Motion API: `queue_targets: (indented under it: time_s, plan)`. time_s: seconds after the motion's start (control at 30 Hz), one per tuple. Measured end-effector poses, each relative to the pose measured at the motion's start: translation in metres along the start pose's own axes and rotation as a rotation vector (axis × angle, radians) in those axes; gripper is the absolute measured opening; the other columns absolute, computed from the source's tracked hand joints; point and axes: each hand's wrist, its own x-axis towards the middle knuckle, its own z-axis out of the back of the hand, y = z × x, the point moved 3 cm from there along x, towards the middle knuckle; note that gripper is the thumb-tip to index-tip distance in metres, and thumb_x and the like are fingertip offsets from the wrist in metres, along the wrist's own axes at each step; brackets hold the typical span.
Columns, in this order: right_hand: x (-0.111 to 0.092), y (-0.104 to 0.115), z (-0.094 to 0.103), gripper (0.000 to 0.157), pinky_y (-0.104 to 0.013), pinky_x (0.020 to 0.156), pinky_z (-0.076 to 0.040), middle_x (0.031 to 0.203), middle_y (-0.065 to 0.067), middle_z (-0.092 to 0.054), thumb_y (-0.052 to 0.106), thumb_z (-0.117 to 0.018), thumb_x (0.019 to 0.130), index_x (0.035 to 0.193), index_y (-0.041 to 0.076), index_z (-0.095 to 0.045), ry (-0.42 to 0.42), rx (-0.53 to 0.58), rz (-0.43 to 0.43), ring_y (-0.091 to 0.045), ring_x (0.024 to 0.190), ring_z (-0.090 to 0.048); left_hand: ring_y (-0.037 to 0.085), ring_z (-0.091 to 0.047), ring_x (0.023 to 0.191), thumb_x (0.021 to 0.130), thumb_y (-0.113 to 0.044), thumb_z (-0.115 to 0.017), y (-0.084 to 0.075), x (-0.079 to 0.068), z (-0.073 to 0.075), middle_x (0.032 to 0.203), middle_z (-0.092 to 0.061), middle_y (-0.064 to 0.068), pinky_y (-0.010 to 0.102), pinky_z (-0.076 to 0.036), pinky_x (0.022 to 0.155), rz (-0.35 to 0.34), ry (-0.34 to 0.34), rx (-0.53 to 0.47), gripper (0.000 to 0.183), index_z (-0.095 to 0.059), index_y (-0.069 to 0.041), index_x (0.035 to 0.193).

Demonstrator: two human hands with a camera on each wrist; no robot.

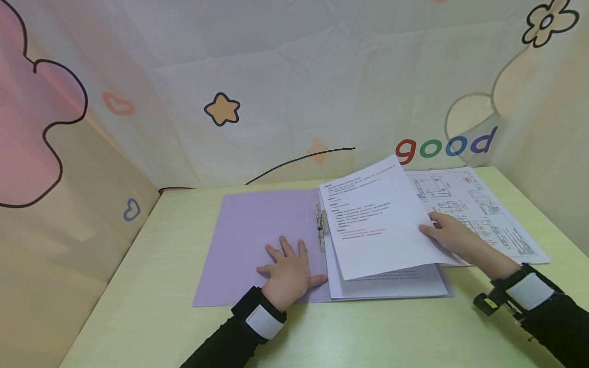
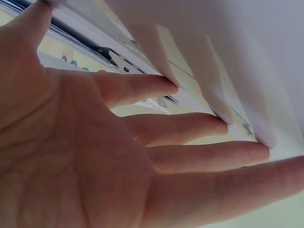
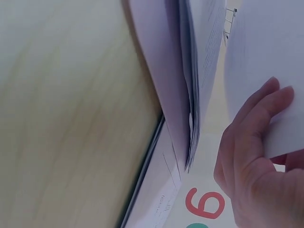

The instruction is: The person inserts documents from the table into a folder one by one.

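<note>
A purple folder (image 1: pixel 257 225) lies spread on the table, with a metal clip (image 1: pixel 320 230) along its spine. My left hand (image 1: pixel 289 276) rests with fingers spread on the inside of the left cover, thumb reaching toward the stacked pages (image 1: pixel 391 289). In the left wrist view, the palm and straight fingers (image 2: pixel 142 128) show. A printed sheet (image 1: pixel 372 220) is lifted and tilted above the stack, its right edge pinched between thumb and fingers of my right hand (image 1: pixel 453 235). In the right wrist view, the right hand (image 3: pixel 259 166) bends around the raised paper (image 3: pixel 270 52).
Behind the folder's right side lies a sheet of technical drawings (image 1: pixel 488 214), partly covered by the raised page. The pale wooden table (image 1: pixel 156 286) meets a printed backdrop (image 1: pixel 294 102) at its back and sides.
</note>
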Motion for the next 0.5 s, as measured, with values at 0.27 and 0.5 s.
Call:
queue_targets:
  time_s: [0.27, 0.5]
  plan:
    - [-0.0025, -0.0011, -0.0021, 0.073, -0.062, 0.099, -0.029, 0.139, -0.044, -0.022, 0.031, -0.047, 0.099, 0.14, -0.019, -0.012, 0.01, -0.001, -0.003, -0.058, 0.127, -0.026, 0.059, -0.029, 0.127, 0.071, -0.079, -0.052, 0.0006, -0.0009, 0.0004, 0.147, -0.026, 0.031, 0.069, -0.042, 0.076, -0.021, -0.028, -0.002, 0.102, -0.035, -0.013, 0.148]
    - [-0.0043, -0.0008, -0.0061, 0.076, -0.061, 0.099, -0.031, 0.139, -0.043, -0.023, 0.034, -0.047, 0.099, 0.141, -0.019, -0.013, 0.035, 0.017, -0.008, -0.056, 0.127, -0.027, 0.059, -0.029, 0.127, 0.071, -0.079, -0.052, 0.0009, -0.0004, -0.0012, 0.147, -0.026, 0.031, 0.069, -0.042, 0.075, -0.025, -0.027, 0.01, 0.103, -0.034, -0.013, 0.148]
